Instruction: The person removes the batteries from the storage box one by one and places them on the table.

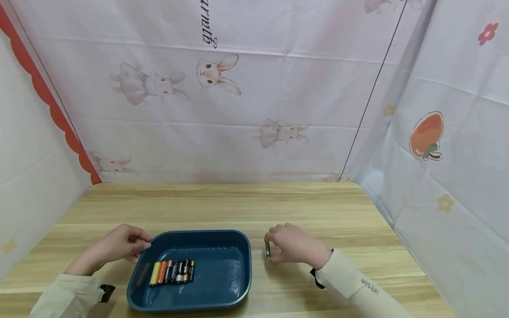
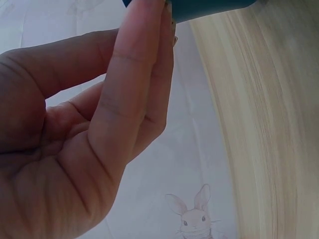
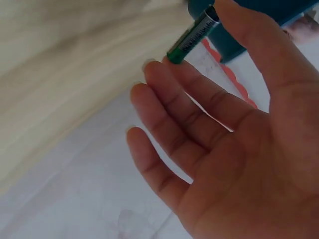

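Note:
A dark blue tray [image 1: 214, 304] sits on the table, with several batteries [image 1: 172, 272] lined up side by side in its left half. The leftmost ones are yellow and orange; the others are mostly black with gold or silver parts. My left hand [image 1: 121, 244] pinches the tray's rim at its far left corner, thumb and fingertips meeting there in the left wrist view. To the right of the tray, my right hand [image 1: 293, 244] holds a small green and black battery [image 3: 193, 36] by its two ends, between thumb and index finger. The other right fingers are loosely extended.
The wood-grain table [image 1: 318, 203] reaches back to a pale cloth wall [image 1: 238, 154] printed with rabbits. Similar cloth hangs at the left and right sides. A black strap [image 1: 317, 279] shows at the right cuff, another strap [image 1: 106, 293] at the left.

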Demonstrator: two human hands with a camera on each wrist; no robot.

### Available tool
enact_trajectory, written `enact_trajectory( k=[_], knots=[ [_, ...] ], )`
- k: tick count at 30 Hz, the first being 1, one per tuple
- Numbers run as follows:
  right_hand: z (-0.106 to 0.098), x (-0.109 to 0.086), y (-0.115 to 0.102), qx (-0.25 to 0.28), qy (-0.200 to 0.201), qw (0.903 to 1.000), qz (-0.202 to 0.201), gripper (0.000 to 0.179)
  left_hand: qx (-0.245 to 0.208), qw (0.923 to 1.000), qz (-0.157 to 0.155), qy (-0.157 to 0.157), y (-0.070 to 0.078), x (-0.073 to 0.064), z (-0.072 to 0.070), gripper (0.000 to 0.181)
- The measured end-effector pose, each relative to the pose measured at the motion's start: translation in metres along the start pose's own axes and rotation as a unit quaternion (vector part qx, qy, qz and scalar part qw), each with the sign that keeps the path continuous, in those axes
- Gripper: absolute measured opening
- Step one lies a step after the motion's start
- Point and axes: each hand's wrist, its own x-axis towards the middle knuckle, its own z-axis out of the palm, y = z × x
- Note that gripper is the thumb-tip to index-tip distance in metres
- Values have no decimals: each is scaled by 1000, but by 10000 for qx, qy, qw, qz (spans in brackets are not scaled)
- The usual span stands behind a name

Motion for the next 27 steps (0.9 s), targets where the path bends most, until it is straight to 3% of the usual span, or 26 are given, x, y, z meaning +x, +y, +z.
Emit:
enact_trajectory(
  k=[10, 27],
  knots=[
    [14, 4, -12, -303, -124, 9992, -206, 30, 92, 9997, -179, 160, 1, 1, 2, 18],
    [16, 8, -20, -378, -295, 9986, -241, 36, 60, 9999, -76, 129, 0, 1, 2, 16]
  ],
)
